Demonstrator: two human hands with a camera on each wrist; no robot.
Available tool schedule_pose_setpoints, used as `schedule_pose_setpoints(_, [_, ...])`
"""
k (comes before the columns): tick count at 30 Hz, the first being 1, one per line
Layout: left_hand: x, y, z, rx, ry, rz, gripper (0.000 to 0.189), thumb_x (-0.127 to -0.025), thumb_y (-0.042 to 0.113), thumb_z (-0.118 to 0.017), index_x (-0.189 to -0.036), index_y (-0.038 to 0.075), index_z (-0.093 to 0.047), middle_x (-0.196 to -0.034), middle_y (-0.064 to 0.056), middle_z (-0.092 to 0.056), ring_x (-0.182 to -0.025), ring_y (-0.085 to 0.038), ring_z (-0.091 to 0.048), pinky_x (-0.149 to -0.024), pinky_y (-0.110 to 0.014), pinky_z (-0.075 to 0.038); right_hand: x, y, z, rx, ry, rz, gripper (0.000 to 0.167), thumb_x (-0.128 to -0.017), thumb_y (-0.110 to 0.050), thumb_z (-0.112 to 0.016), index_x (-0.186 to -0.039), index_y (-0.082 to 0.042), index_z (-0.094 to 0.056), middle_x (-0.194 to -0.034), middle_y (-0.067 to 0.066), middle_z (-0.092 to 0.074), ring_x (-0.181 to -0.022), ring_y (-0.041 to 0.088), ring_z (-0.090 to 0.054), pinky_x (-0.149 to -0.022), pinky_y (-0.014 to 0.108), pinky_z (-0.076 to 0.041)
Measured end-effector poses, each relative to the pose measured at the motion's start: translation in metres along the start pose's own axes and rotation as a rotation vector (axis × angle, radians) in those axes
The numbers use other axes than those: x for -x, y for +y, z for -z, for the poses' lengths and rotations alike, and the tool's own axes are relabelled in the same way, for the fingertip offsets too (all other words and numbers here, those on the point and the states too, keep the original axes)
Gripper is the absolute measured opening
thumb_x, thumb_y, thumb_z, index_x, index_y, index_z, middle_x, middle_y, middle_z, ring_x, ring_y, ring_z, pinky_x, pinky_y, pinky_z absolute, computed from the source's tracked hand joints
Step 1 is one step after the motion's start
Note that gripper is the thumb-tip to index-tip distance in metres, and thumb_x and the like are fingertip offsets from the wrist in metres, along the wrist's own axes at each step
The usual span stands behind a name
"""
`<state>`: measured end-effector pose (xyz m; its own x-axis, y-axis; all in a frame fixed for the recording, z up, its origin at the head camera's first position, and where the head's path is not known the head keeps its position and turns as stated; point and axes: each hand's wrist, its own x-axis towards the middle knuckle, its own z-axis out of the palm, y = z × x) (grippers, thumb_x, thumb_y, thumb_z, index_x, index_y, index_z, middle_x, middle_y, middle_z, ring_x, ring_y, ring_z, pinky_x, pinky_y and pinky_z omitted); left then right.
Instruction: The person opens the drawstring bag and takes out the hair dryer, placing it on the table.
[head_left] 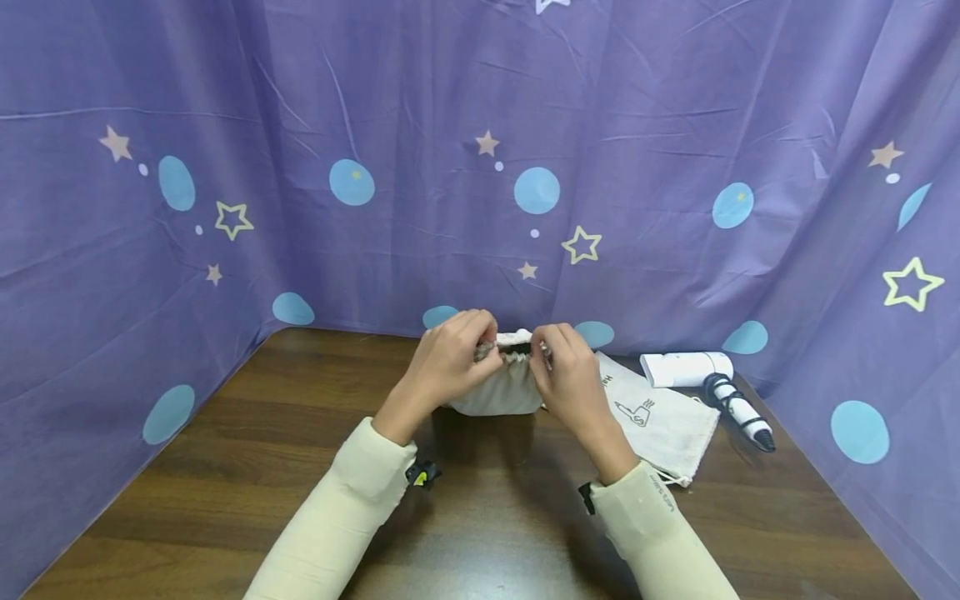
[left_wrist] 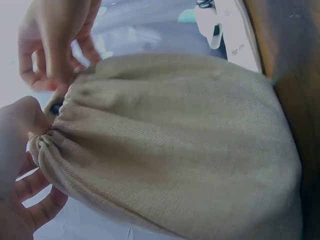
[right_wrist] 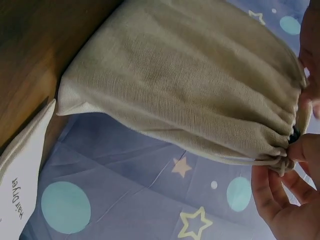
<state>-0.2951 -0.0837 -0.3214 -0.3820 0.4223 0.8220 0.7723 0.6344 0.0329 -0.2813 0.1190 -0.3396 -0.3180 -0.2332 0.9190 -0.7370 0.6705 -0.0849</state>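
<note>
A beige cloth drawstring bag [head_left: 498,395] stands on the table with its gathered mouth upward. My left hand [head_left: 452,357] pinches the left side of the gathered rim between thumb and fingers. On the other side, my right hand [head_left: 570,375] pinches the rim in the same way. Between the hands the mouth is partly open, and something dark shows inside; its kind is hidden. The left wrist view shows the bag's cloth [left_wrist: 180,140] full and creased below the cord channel. In the right wrist view, thumb and fingers hold the bunched corner.
A flat cloth bag [head_left: 660,425] printed "Hair Dryer" lies to the right on the wooden table [head_left: 300,500]. Beyond it sits a white hair dryer [head_left: 686,369], black cord wound about its handle. A purple curtain [head_left: 450,100] with stars and dots hangs behind and at both sides.
</note>
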Motion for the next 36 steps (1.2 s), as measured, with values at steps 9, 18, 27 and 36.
schedule_pose_setpoints(9, [-0.002, 0.004, -0.005, -0.029, 0.017, -0.029, 0.015, -0.084, 0.011, -0.071, -0.089, 0.012, -0.058, -0.081, 0.002, -0.053, -0.069, -0.013, -0.050, -0.055, -0.029, -0.044, 0.000, 0.005, 0.001, -0.042, -0.001, 0.027, 0.015, -0.086, 0.002, -0.077, -0.094, -0.002, -0.065, -0.084, 0.011, -0.062, -0.070, 0.022, -0.058, -0.059, 0.034, -0.049])
schedule_pose_setpoints(18, [-0.001, 0.000, 0.001, -0.008, -0.005, -0.044, 0.016, -0.078, 0.005, -0.069, -0.088, 0.012, -0.059, -0.084, 0.002, -0.058, -0.074, -0.015, -0.054, -0.061, -0.030, -0.047, -0.002, 0.009, 0.008, -0.052, -0.062, 0.042, 0.017, -0.084, 0.004, -0.076, -0.096, -0.004, -0.068, -0.091, 0.009, -0.067, -0.070, 0.020, -0.056, -0.060, 0.035, -0.048])
schedule_pose_setpoints(27, [-0.001, -0.005, 0.009, 0.010, -0.020, -0.055, 0.017, -0.075, 0.005, -0.071, -0.085, 0.013, -0.060, -0.081, 0.003, -0.057, -0.073, -0.014, -0.050, -0.063, -0.031, -0.046, -0.003, 0.014, 0.017, -0.070, -0.066, 0.020, 0.018, -0.084, 0.005, -0.078, -0.097, -0.005, -0.070, -0.090, 0.009, -0.068, -0.068, 0.019, -0.062, -0.060, 0.035, -0.053])
schedule_pose_setpoints(36, [-0.002, -0.003, 0.008, 0.020, -0.066, -0.080, 0.020, -0.076, 0.004, -0.073, -0.086, 0.014, -0.059, -0.083, 0.004, -0.057, -0.076, -0.014, -0.051, -0.064, -0.030, -0.045, -0.004, 0.018, 0.016, -0.086, -0.091, 0.083, 0.020, -0.083, 0.007, -0.077, -0.098, -0.003, -0.068, -0.088, 0.009, -0.065, -0.070, 0.020, -0.058, -0.059, 0.034, -0.050])
